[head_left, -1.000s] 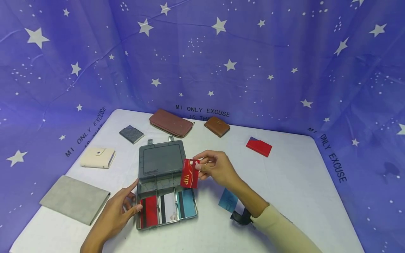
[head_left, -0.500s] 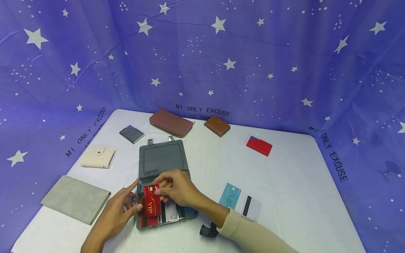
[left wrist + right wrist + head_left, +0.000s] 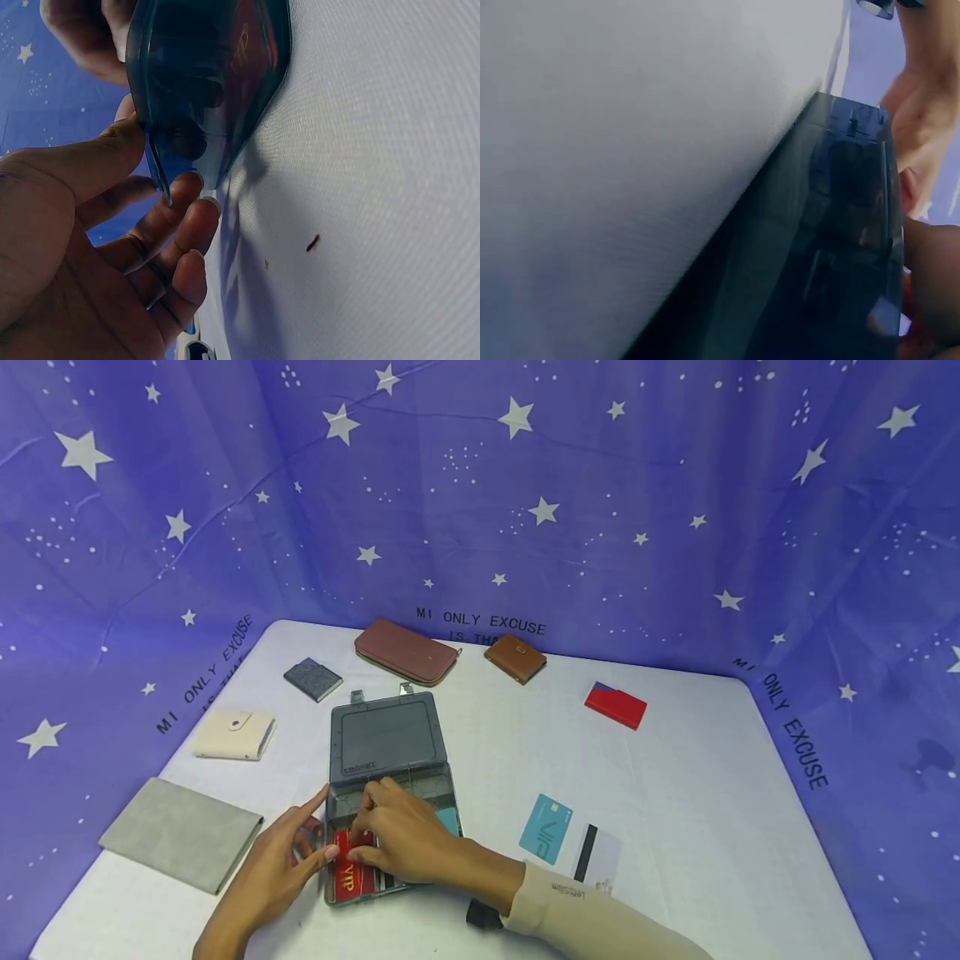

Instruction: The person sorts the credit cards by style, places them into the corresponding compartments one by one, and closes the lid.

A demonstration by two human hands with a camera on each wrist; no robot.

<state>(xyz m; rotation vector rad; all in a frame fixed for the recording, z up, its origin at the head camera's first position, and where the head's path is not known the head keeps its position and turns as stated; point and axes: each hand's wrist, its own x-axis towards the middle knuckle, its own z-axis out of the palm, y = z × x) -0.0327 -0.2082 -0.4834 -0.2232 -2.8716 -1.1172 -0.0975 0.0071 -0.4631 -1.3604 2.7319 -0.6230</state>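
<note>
A dark translucent compartment box (image 3: 387, 739) lies on the table with its lid folded back. My left hand (image 3: 281, 860) holds its left side, thumb on the rim; in the left wrist view, that hand's fingers (image 3: 187, 225) touch the outer wall. My right hand (image 3: 408, 831) reaches into the box, fingers curled at the right edge of a red VIP card (image 3: 347, 878) in the front left compartment. Part of a blue card (image 3: 447, 820) shows in the front right compartment. The right hand hides most of the middle one. In the right wrist view, the box wall (image 3: 810, 247) blocks the fingertips.
A blue VIP card (image 3: 546, 828) and a white striped card (image 3: 597, 856) lie right of the box. Around it are a grey wallet (image 3: 180, 835), cream card holder (image 3: 234, 734), dark grey holder (image 3: 312, 678), maroon wallet (image 3: 406, 651), brown holder (image 3: 515, 658) and red holder (image 3: 616, 705).
My right hand has carried the red VIP card from the box's right side leftward and down into the front left compartment. The left hand has stayed on the box.
</note>
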